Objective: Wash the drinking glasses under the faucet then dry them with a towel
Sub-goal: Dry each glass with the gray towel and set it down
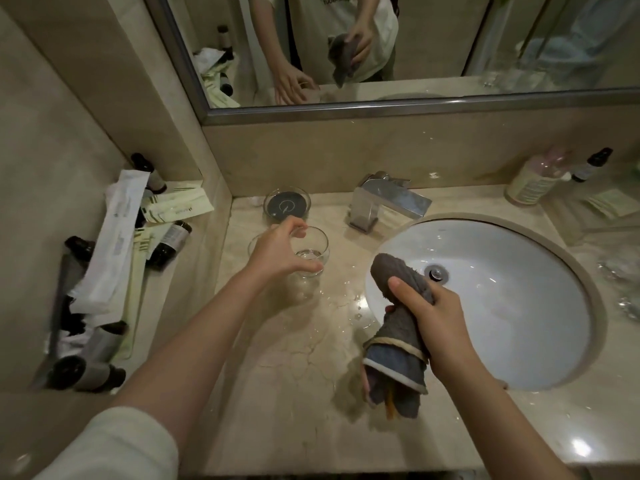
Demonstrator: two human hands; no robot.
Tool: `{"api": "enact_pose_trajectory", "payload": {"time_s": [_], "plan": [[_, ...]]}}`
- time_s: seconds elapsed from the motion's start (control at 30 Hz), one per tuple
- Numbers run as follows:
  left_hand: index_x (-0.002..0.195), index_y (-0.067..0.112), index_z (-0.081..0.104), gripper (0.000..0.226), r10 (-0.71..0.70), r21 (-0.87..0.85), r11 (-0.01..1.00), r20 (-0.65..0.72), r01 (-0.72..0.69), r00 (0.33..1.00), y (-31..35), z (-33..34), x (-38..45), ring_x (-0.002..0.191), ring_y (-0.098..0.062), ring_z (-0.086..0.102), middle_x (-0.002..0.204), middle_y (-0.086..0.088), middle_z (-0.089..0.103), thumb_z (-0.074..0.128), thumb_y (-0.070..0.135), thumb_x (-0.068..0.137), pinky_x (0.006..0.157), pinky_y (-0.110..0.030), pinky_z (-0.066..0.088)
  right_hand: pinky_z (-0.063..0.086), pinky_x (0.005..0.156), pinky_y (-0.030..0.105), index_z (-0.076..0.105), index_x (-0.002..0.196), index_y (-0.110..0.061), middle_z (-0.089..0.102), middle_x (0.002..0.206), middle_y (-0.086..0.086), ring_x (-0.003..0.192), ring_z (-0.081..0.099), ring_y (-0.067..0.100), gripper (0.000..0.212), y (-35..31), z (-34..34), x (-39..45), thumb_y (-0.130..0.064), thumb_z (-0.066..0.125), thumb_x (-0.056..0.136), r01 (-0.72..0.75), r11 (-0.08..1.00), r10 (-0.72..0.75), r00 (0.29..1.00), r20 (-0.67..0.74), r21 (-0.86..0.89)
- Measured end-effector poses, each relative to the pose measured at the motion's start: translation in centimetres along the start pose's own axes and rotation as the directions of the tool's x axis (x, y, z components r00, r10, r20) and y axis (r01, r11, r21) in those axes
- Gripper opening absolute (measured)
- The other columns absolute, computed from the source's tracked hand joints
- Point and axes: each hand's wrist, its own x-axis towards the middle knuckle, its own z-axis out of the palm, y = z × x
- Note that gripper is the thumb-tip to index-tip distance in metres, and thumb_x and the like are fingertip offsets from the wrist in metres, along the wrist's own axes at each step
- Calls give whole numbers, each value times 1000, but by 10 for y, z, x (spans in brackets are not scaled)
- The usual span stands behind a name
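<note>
A clear drinking glass [311, 249] stands upright on the beige marble counter [294, 368], left of the basin. My left hand [277, 251] is over it, fingers curled round its rim. A second glass [286, 204] stands just behind it on a dark coaster. My right hand [433, 318] grips a bunched grey towel [394, 341] above the basin's left edge. The chrome faucet [388, 199] sits behind the white sink [502, 306]; no water is running.
Dark toiletry bottles and white and pale green packets [117, 244] crowd the left ledge. A pump bottle [536, 178] and a small dark bottle [590, 164] stand at the back right. Water drops lie on the counter [346, 306]. A mirror [381, 46] hangs above.
</note>
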Motion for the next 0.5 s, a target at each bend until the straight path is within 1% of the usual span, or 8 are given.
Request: {"api": "enact_pose_trajectory", "payload": {"time_s": [0.07,0.13,0.23,0.3,0.4,0.5], "plan": [[120,25,53,74,20,120,993,-22,-17,1000,-1,3,4,114,-12,53,114,11,63,90,34,57,94,-32,39,56,86,54,76,75,-36,75,78,1,85,71,32,14,1,1,2,-25,74,83,-3,1000,3,1000,-4,3],[122,22,53,76,27,177,984,-21,-23,999,-5,7,8,115,-15,51,117,9,64,90,38,57,100,-36,37,55,85,55,76,75,-34,75,77,2,86,70,34,12,2,0,4,-25,74,83,-7,1000,7,1000,-8,-4],[122,19,53,84,9,181,984,-17,-6,1000,-15,14,16,118,-18,51,118,6,65,89,46,52,108,-40,29,55,86,54,76,77,-35,75,78,2,85,71,32,10,5,-4,6,-27,74,83,-17,1000,17,1000,-16,-12],[124,19,52,81,-11,212,977,-30,17,999,-20,20,20,123,-16,48,120,7,62,88,44,56,114,-43,19,55,86,54,76,80,-35,75,78,2,84,71,30,7,7,-7,6,-28,74,83,-27,1000,27,1000,-16,-15],[125,21,49,80,-48,236,970,-39,56,998,-22,25,24,128,-13,44,122,8,60,87,43,58,117,-43,8,56,86,53,76,80,-27,74,75,1,80,70,29,4,10,-10,6,-28,74,82,-51,999,51,998,-24,0],[127,19,48,82,-86,228,970,-27,90,996,-20,26,26,129,-13,42,124,6,59,87,43,59,118,-41,2,56,82,48,75,82,-19,72,72,1,76,69,26,6,10,-12,6,-24,74,83,-81,995,83,996,-35,57]]}}
